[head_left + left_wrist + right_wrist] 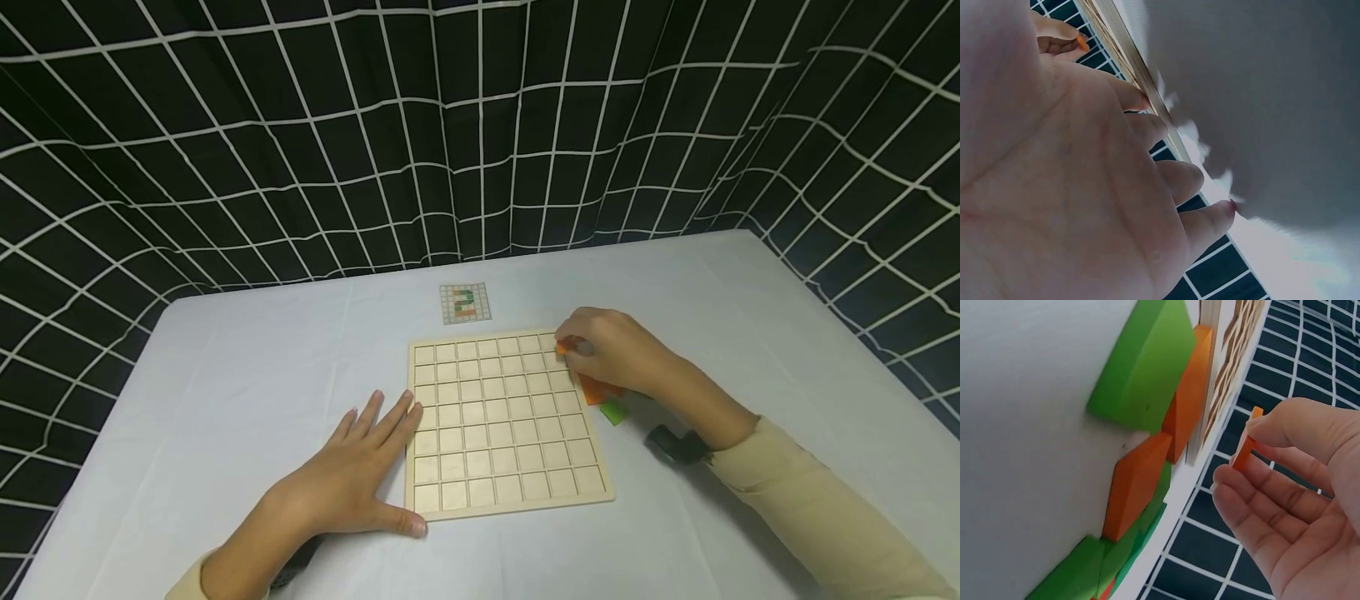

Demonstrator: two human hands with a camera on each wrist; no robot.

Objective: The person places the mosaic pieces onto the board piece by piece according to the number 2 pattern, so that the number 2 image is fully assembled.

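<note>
Free room above board (pixel 507 432), tiles (pixel 597 390) alongside

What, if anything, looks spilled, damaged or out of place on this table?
Nothing stands out. The gridded board shows no visible damage, and the patterned card lies just beyond it. The loose green pieces and orange pieces sit at uneven angles beside the board's right edge, which seems ordinary for loose pieces.

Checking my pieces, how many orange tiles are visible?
3: an orange tile pinched in the right fingers, a second and third beside the wooden board; more may be partly hidden.
</note>
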